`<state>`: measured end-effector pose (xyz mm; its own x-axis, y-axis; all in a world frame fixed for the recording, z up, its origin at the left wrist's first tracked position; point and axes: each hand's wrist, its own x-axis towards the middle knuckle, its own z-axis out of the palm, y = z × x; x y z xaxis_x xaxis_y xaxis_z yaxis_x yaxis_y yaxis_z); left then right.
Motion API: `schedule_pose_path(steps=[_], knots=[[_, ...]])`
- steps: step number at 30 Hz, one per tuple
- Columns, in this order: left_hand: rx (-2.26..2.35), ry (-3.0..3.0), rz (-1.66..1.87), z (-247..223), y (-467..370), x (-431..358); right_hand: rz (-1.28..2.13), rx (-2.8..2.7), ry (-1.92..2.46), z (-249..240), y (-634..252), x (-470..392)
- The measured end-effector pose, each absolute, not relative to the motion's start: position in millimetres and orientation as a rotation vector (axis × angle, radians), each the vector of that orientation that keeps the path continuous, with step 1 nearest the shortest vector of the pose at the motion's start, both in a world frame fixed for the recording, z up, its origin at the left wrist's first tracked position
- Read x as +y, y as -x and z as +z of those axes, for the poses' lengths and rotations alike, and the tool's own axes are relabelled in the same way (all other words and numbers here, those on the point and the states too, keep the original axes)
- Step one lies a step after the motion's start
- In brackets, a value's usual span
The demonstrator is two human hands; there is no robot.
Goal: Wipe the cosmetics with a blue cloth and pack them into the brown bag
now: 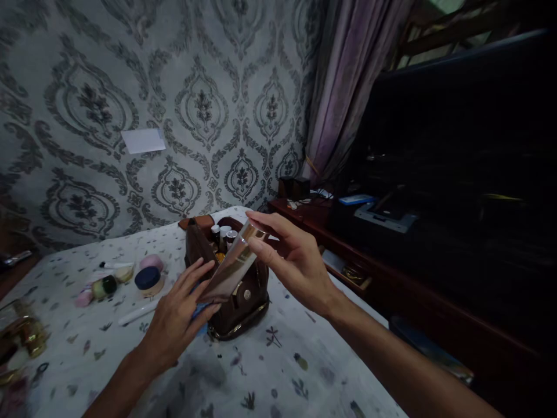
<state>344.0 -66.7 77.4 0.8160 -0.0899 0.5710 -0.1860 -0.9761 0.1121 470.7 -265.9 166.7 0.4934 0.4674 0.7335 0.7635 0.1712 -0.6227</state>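
Observation:
Slanted between my hands is a shiny, clear flat-sided bottle (232, 264), its silver-rimmed end up to the right. My right hand (291, 261) pinches that upper end between thumb and fingers. Around the lower end curl the thumb and fingers of my left hand (178, 307). Something blue (201, 320), perhaps a cloth, shows under the left fingers; its kind is unclear. Just behind the bottle a brown leather bag (246, 310) stands open on the bed-like patterned surface (278, 371). White-capped bottles (225, 232) stick up inside it, partly hidden.
Left of the bag lie a dark-lidded jar (148, 280), a pink round item (151, 262), a green-black jar (103, 286) and a white tube (137, 313). Gold-coloured items (32, 337) sit at far left. A dark red cabinet (313, 223) with a large black screen (456, 145) stands right.

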Motion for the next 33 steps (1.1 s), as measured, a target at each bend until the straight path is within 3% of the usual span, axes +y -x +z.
schedule_pose_path(steps=[17,24,33], knots=[[-0.325,-3.114,1.077,84,-343,-80,-0.366,-0.982,1.421,174,-470,-268],[-0.364,-3.304,0.713,94,-346,-98,-0.444,-0.974,1.494,173,-478,-272],[-0.391,-3.226,0.706,75,-334,-91,-0.619,-1.146,1.619,161,-492,-266]])
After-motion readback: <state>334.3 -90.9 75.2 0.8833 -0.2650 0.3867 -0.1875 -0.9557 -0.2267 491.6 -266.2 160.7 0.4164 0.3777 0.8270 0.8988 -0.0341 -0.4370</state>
